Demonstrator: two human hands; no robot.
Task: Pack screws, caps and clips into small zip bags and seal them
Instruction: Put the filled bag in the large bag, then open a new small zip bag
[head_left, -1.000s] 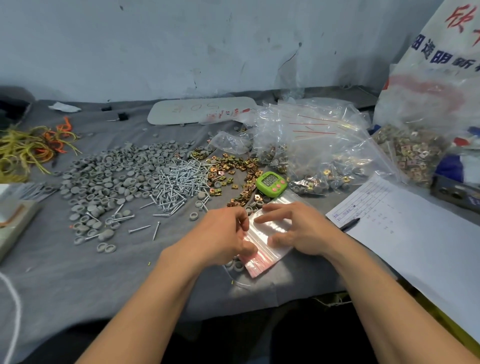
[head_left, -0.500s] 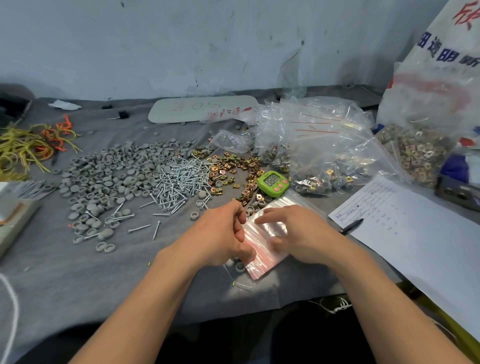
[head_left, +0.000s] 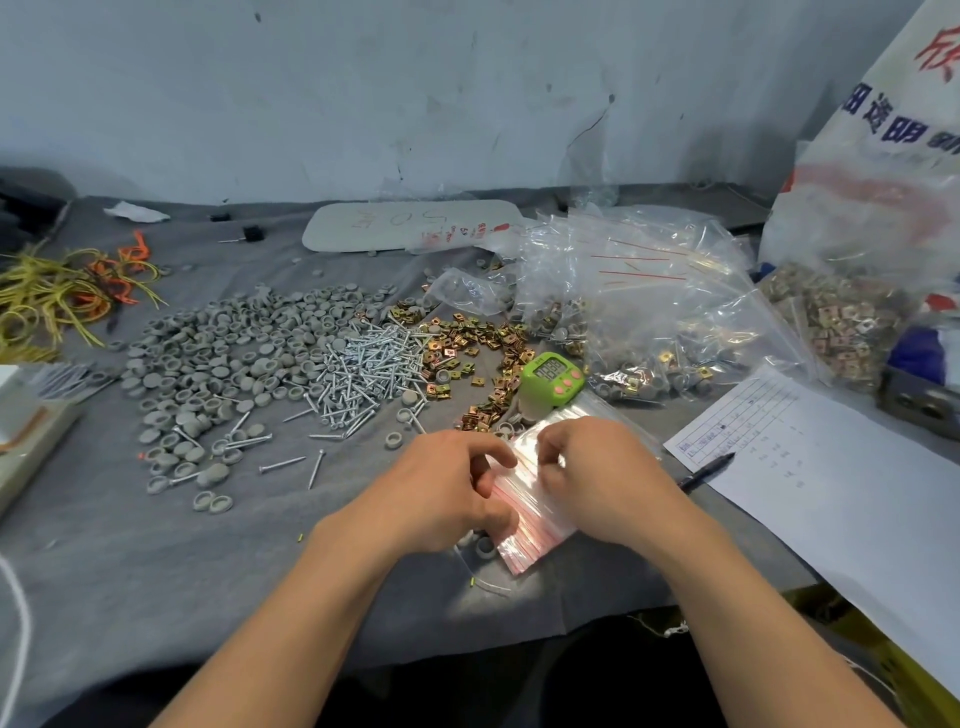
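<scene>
A stack of small clear zip bags with red seal strips lies on the grey cloth near the table's front edge. My left hand pinches the stack's left edge with curled fingers. My right hand curls over its top right part and pinches a bag there. Behind the hands lie a pile of silver screws, a wide spread of grey caps and scattered brass clips.
A green timer stands just behind the bags. Filled clear bags are heaped at the back right. A paper form and a pen lie to the right. Yellow and orange ties are at the far left.
My right hand's fingers have curled in from lying flat on the bags and now pinch the top of the stack. My left hand keeps its hold at the left edge.
</scene>
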